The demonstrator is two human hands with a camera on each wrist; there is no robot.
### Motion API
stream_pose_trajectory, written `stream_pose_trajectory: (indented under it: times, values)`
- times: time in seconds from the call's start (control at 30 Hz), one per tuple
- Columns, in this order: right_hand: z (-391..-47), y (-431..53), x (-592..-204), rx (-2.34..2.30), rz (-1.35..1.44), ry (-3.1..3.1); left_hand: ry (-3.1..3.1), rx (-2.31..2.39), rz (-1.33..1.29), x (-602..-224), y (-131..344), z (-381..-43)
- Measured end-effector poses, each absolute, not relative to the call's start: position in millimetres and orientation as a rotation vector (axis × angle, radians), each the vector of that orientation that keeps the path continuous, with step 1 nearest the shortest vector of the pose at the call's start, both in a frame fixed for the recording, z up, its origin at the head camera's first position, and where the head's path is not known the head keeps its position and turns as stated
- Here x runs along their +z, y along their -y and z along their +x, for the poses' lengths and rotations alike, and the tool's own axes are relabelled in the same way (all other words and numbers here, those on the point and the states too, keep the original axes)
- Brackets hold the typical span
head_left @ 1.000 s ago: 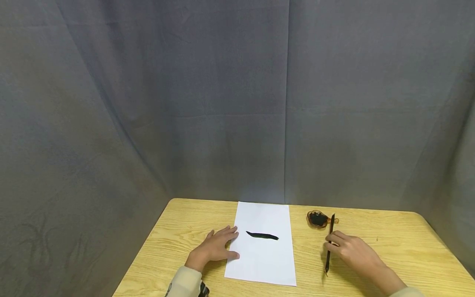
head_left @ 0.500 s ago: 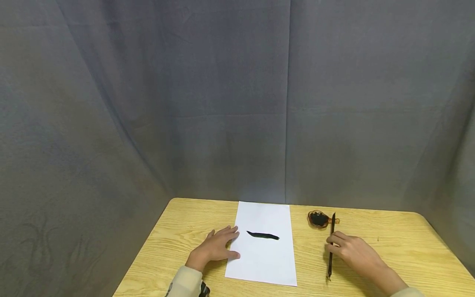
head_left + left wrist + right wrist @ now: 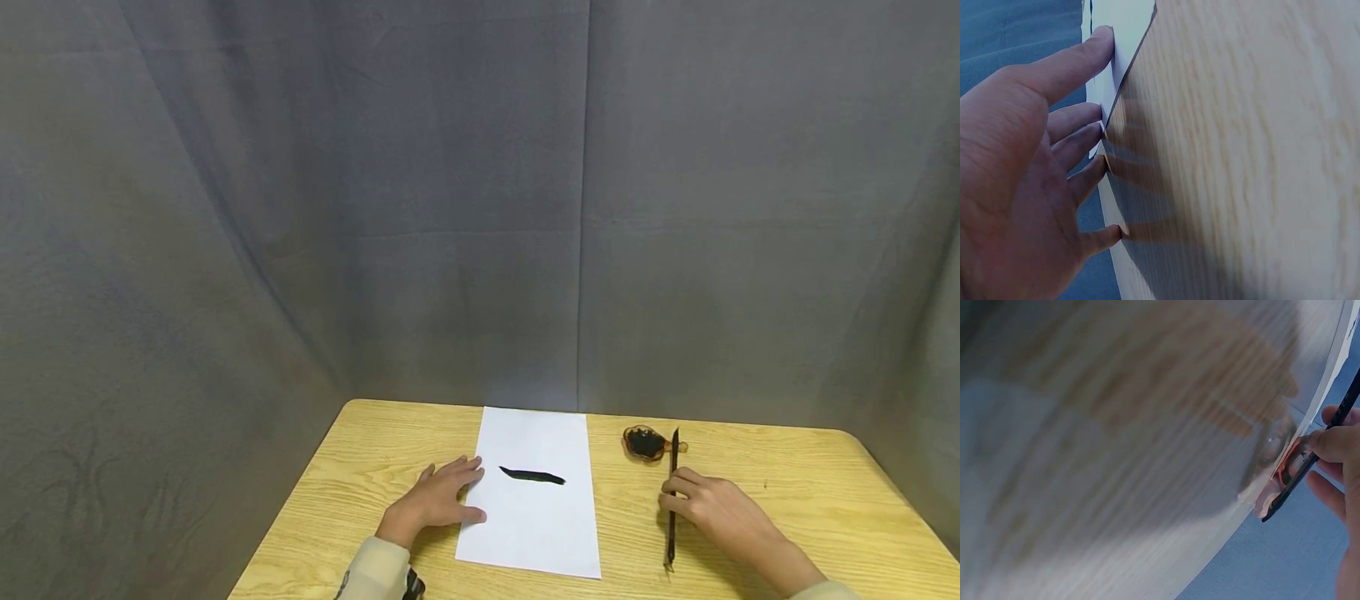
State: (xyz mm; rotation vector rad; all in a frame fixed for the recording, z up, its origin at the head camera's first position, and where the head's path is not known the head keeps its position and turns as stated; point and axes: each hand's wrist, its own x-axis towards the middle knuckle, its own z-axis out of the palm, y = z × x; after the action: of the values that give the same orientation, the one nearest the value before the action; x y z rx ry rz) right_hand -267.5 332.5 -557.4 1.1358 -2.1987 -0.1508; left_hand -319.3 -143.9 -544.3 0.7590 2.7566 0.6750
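My right hand [image 3: 716, 508] pinches a slim black brush [image 3: 672, 533] between thumb and fingers. Its thinner end points toward the table's front, and its other end overlaps the short handle of an amber dish [image 3: 627, 439] of black ink. In the right wrist view the same brush [image 3: 1294, 481] slants past the dish [image 3: 1264, 501]. On the white paper [image 3: 528, 533] runs one black, nearly level stroke [image 3: 532, 476]. The left hand [image 3: 433, 502] lies with spread fingers on the paper's left edge. From the left wrist, its thumb and fingertips [image 3: 1102, 39] touch the sheet [image 3: 1132, 31].
Light wood covers the table [image 3: 360, 450] around the sheet. A grey curtain [image 3: 465, 208] hangs behind it and along both sides. The ink dish stands between the paper and the right side of the table, toward the back.
The brush's lower end has swung slightly to the right and nearer the front edge, so the brush stands straighter in the head view. The left hand keeps its place on the paper.
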Motion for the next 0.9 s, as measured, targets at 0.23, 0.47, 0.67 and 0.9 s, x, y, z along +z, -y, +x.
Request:
stream_pose_trajectory:
  times: [0.23,0.47,0.67,0.9]
  values:
    - [-267.6,-332.0,-556.9,-0.144,1.146,2.202,-2.749,0.686,0.761,-544.4,144.4,-319.4]
    - [-268.6,-332.5,-557.5,-0.142,1.149,2.181,-2.754,0.673,0.758,-546.8,144.3,-320.6]
    - [-270.1,-331.8,-559.1,-0.138,1.16,2.156,-2.752,0.677,0.753,-546.8,144.6,-320.7]
    - [-270.5,-332.2,-560.5,-0.115,1.17,2.169,-2.755,0.672,0.75,-544.9,144.1,-319.0]
